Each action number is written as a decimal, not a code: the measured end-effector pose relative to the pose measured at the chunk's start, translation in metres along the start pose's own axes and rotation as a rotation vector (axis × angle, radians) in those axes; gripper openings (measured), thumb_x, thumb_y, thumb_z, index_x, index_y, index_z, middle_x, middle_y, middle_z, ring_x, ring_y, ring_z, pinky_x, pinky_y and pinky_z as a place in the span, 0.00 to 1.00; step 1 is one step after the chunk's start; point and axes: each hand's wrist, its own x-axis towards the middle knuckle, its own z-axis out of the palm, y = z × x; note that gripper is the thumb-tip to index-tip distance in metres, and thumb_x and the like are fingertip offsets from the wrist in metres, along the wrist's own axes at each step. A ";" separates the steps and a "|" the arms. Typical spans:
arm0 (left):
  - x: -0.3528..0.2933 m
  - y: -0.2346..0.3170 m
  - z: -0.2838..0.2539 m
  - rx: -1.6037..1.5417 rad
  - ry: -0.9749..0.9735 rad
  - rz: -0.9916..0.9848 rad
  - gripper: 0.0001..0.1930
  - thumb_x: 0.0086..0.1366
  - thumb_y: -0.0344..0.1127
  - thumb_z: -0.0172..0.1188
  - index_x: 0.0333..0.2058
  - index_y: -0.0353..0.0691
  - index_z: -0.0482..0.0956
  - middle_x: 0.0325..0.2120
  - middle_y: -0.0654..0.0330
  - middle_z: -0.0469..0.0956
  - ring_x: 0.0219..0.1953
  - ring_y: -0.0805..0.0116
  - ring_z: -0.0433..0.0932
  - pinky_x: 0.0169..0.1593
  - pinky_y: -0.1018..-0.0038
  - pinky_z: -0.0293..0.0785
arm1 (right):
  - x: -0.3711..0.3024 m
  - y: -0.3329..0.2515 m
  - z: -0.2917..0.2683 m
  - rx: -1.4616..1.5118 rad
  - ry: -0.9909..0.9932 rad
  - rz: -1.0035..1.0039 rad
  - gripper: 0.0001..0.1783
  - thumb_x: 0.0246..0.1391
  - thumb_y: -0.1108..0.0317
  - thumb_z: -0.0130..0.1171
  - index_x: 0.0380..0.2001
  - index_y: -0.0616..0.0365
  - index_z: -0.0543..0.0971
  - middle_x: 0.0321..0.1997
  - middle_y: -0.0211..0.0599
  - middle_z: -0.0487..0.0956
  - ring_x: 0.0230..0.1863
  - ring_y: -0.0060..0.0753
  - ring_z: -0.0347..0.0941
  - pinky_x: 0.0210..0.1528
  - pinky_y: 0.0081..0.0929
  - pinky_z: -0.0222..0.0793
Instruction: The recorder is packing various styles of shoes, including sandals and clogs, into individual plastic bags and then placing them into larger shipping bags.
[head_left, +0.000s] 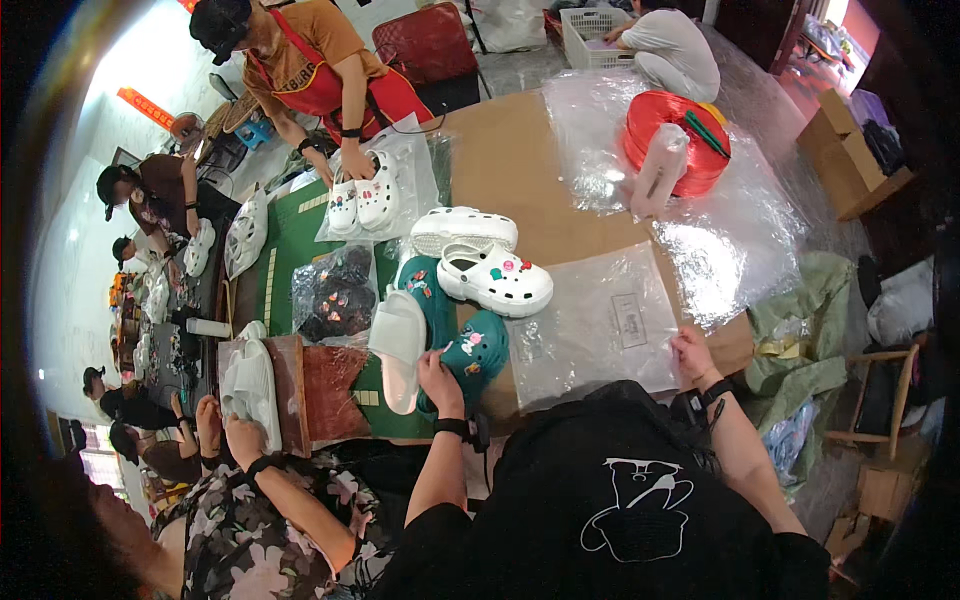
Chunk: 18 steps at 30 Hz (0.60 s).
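A black T-shirt with a white print (640, 500) fills the foreground as the person's left hand (438, 372) closes on a teal foam clog studded with charms (472, 352), its long axis running away from the body. The right hand (693, 352) pinches the near corner of a clear plastic bag (600, 325) lying flat, just right of the clog, on the brown cardboard-covered table (520, 160).

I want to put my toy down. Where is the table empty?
Bare brown board lies between the white clogs and the red spool. The clear bag under the right hand is flat too. It is crowded by the left hand, with the teal clogs.
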 end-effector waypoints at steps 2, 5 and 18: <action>0.006 0.010 0.005 -0.006 0.015 -0.037 0.13 0.51 0.19 0.53 0.37 0.39 0.76 0.48 0.49 0.68 0.50 0.49 0.68 0.52 0.63 0.64 | 0.010 0.020 -0.026 0.103 0.130 -0.206 0.03 0.51 0.70 0.57 0.31 0.54 0.76 0.22 0.20 0.70 0.24 0.15 0.64 0.25 0.16 0.59; 0.009 0.007 0.008 0.330 0.135 0.009 0.17 0.51 0.21 0.55 0.40 0.46 0.76 0.53 0.49 0.66 0.54 0.52 0.65 0.54 0.54 0.61 | 0.011 0.032 -0.047 0.117 0.109 -0.183 0.04 0.51 0.72 0.57 0.32 0.57 0.76 0.22 0.20 0.70 0.24 0.15 0.63 0.26 0.16 0.59; 0.044 -0.025 -0.007 0.092 -0.198 0.263 0.17 0.53 0.21 0.44 0.39 0.38 0.77 0.34 0.47 0.76 0.39 0.46 0.73 0.42 0.60 0.69 | 0.006 0.009 -0.060 0.395 0.369 -0.269 0.01 0.52 0.71 0.54 0.30 0.55 0.74 0.19 0.21 0.67 0.20 0.17 0.60 0.23 0.18 0.58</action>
